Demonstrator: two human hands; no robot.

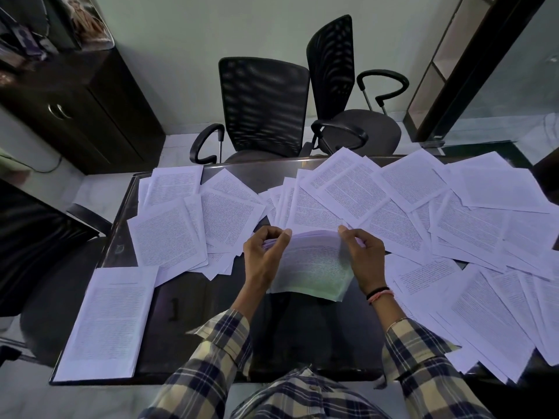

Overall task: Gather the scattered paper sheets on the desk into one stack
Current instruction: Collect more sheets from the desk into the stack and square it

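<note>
While both hands work above the desk (193, 300):
Hands: two; left hand (263, 256) and right hand (364, 256) each pinch a side edge of the held sheaf (313, 264).
Loose sheets (453, 225): too many to count, overlapping across the desk.
Separate pile (106, 322): one, near-left corner.
Chairs (263, 107): two, beyond the far edge.

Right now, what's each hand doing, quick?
Left hand: grips the left edge of the gathered paper bundle.
Right hand: grips the bundle's right edge.

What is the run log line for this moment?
left hand: grips held bundle | right hand: grips bundle | loose sheets: scattered on desk
</note>
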